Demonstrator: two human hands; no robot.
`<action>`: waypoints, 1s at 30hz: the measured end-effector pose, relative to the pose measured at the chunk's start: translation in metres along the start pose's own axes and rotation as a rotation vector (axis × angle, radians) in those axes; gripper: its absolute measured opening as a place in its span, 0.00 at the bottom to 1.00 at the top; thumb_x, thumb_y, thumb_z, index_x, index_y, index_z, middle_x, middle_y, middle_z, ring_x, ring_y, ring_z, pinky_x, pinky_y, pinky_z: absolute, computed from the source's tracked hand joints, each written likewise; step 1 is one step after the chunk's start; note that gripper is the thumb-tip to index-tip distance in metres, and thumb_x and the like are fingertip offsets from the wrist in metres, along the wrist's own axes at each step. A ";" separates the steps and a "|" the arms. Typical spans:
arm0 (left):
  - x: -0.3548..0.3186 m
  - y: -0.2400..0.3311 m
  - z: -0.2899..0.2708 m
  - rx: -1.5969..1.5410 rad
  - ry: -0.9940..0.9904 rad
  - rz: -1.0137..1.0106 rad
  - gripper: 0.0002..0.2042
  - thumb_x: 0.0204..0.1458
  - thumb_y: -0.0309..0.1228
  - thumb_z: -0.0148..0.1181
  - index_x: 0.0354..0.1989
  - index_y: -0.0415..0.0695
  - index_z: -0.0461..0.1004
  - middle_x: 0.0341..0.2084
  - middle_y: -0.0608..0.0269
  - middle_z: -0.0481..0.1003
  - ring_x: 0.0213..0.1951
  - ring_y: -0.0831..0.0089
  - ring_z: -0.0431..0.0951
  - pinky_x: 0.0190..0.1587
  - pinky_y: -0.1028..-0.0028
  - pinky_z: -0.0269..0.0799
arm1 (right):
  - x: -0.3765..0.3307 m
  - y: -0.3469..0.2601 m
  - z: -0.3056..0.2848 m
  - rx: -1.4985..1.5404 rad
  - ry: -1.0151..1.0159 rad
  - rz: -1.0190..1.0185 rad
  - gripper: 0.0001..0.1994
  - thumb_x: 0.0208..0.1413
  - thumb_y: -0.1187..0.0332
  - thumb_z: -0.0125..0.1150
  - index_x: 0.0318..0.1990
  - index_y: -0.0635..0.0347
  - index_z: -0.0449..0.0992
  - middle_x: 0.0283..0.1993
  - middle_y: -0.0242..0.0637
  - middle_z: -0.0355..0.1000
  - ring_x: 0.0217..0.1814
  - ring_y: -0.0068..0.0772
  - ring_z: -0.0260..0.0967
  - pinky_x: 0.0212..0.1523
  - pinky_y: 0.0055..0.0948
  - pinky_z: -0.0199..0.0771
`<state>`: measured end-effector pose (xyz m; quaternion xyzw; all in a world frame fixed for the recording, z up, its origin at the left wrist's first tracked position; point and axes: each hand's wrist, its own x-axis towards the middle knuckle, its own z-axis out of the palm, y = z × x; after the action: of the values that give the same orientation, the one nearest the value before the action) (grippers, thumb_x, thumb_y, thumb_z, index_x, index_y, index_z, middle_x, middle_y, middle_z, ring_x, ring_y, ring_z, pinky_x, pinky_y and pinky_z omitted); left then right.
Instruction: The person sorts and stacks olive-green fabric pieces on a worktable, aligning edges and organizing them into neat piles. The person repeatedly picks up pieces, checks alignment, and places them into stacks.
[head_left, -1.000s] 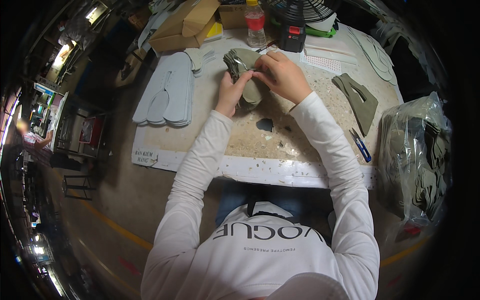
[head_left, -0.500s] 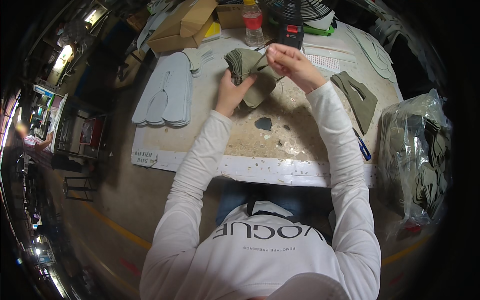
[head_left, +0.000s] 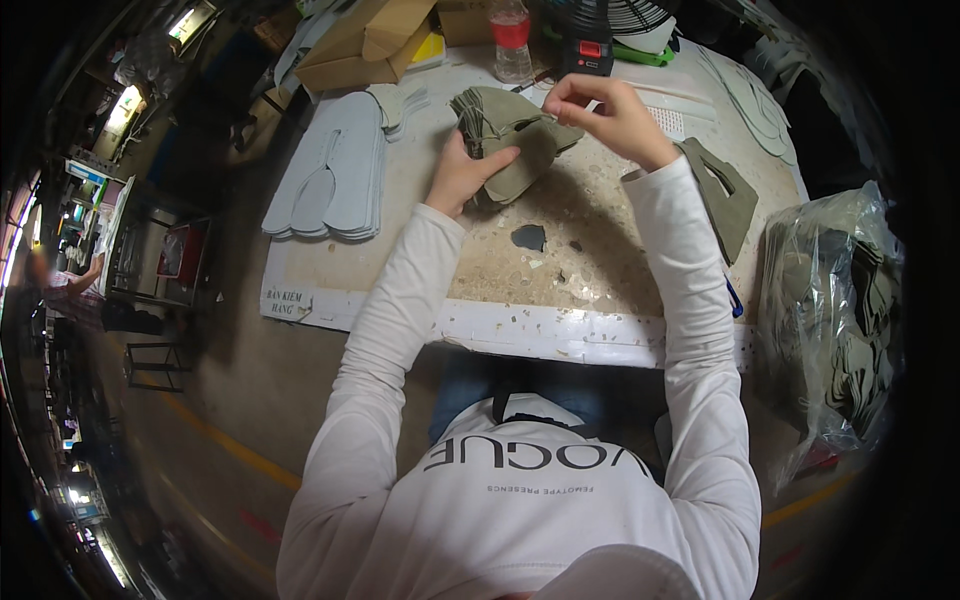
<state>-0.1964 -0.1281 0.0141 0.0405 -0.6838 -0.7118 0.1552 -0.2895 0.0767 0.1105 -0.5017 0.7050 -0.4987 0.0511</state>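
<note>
One olive bundle [head_left: 520, 172] at the worn table [head_left: 605, 285]

Nearest to us, white sleeves [head_left: 385, 330] come up from the lower edge. The right sleeve mostly covers a tool with a blue handle [head_left: 735, 300]. At the right we find a clear, wrinkled plastic bag [head_left: 785, 330]; the olive layers inside are partly dim behind it. Farther in, the left hand [head_left: 464, 180] grips the bundle's left side: its thumb lies flat across the front, while its other fingers are mostly hidden. The bundle has many thin, matt layers, fanned at upper left. The right hand [head_left: 612, 112] is near its upper right part, fingers bent, thumb and forefinger tips close together; we cannot tell whether they pinch something thin. To the right lies a flat olive piece [head_left: 728, 205], to the left a stack of smooth grey pieces [head_left: 345, 175]. Farthest, we see a cardboard box [head_left: 345, 70], and a red-banded bottle [head_left: 512, 35] and black fan [head_left: 625, 17], all cut off above.
</note>
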 end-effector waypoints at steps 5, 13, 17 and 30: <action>-0.005 0.007 0.002 -0.082 -0.076 -0.040 0.31 0.43 0.26 0.72 0.56 0.38 0.63 0.47 0.61 0.73 0.48 0.75 0.74 0.50 0.73 0.72 | 0.000 0.024 0.045 -0.234 0.075 -0.115 0.10 0.48 0.70 0.67 0.38 0.59 0.78 0.36 0.36 0.75 0.34 0.34 0.73 0.37 0.30 0.73; -0.007 0.008 0.003 -0.067 -0.123 -0.005 0.28 0.46 0.23 0.69 0.56 0.39 0.64 0.47 0.62 0.73 0.47 0.74 0.74 0.52 0.73 0.71 | -0.002 0.026 0.049 -0.297 0.099 -0.156 0.07 0.51 0.71 0.65 0.35 0.62 0.73 0.34 0.40 0.70 0.35 0.40 0.72 0.37 0.34 0.72; -0.005 0.009 0.001 -0.124 -0.101 -0.089 0.31 0.44 0.23 0.71 0.56 0.38 0.62 0.49 0.59 0.72 0.48 0.73 0.74 0.50 0.73 0.73 | 0.001 0.052 0.033 -0.065 -0.032 -0.114 0.06 0.56 0.68 0.61 0.37 0.59 0.73 0.37 0.35 0.72 0.36 0.35 0.72 0.36 0.31 0.70; -0.003 0.028 -0.040 -0.666 -0.117 -0.450 0.26 0.45 0.31 0.68 0.53 0.39 0.69 0.48 0.61 0.73 0.50 0.70 0.73 0.54 0.72 0.69 | -0.022 0.159 -0.020 0.876 0.837 0.372 0.11 0.66 0.74 0.42 0.51 0.71 0.63 0.53 0.55 0.71 0.57 0.45 0.70 0.53 0.33 0.76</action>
<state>-0.1783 -0.1658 0.0390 0.0963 -0.3973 -0.9118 -0.0389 -0.3941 0.1065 -0.0093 -0.0659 0.4710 -0.8778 0.0574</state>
